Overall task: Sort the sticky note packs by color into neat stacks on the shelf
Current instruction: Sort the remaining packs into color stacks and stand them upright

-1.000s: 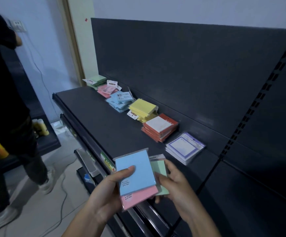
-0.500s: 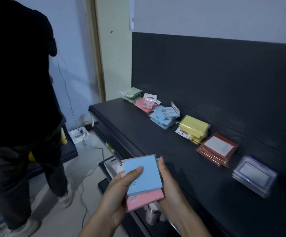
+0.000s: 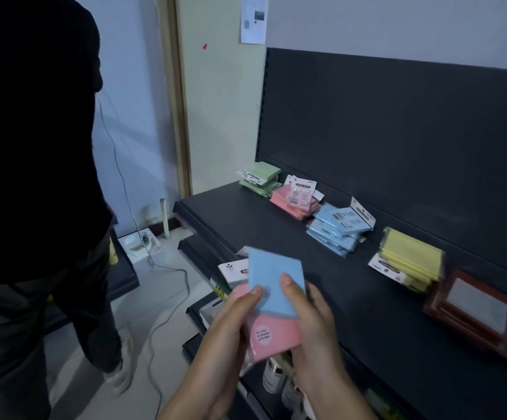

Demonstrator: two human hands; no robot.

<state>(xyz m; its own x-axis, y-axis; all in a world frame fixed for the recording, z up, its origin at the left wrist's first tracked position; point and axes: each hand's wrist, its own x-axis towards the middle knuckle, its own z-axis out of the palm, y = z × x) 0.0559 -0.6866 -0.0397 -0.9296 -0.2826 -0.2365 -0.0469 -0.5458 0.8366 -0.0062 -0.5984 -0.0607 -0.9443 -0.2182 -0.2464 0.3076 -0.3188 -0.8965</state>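
Observation:
Both my hands hold a small bundle of sticky note packs above the front edge of the dark shelf (image 3: 276, 231). A blue pack (image 3: 276, 277) lies on top of a pink pack (image 3: 273, 334). My left hand (image 3: 228, 325) grips the bundle from the left, thumb on the blue pack. My right hand (image 3: 313, 322) grips it from the right, thumb on the blue pack too. Along the shelf's back sit a green stack (image 3: 260, 178), a pink stack (image 3: 294, 200), a blue stack (image 3: 337, 230), a yellow stack (image 3: 410, 263) and a red stack (image 3: 470, 310).
A person in dark clothes (image 3: 34, 207) stands close on the left. A cable (image 3: 161, 298) trails over the floor to a power strip (image 3: 143, 241). Lower shelves with small bottles (image 3: 272, 374) lie beneath my hands. A paper notice (image 3: 253, 18) hangs on the wall.
My view has swung left along the shelf, bringing the green and pink stacks closer. The bundle has risen in my hands, and the green pack seen behind it earlier is out of sight.

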